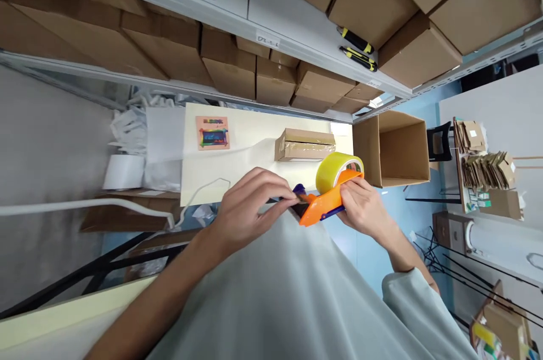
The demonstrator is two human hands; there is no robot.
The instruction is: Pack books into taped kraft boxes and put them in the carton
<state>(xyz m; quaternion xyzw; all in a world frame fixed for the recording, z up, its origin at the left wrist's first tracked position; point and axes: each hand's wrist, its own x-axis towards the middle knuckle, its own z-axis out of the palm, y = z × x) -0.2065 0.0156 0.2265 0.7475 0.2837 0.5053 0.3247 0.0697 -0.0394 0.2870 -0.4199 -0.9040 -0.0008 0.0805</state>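
The left hand's (250,204) thumb and forefinger are brought together at the tips, right at the front end of an orange handheld tape dispenser (320,207); whether a strip of tape lies pinched between them, I cannot tell. The right hand's (365,204) fingers are clamped on the back of the dispenser, which is held in the air, tilted, in front of the person's grey-green shirt (288,292). A yellow-sided tape roll (328,173) is mounted on it, and dark blue parts show along its edges.

Just beyond the hands, an oblong cardboard carton (303,148) with shiny tape on its side rests on the cream worktop (246,170). Farther left on the same surface lies a pink card (212,133) with rainbow-coloured print. Past the worktop's left end stands a white roll (123,172); by its right end is an open cardboard box (367,151), its opening facing the person.

Above, a grey metal shelf (292,7) carries more cardboard boxes and two black-and-yellow utility knives (356,40) lying side by side.
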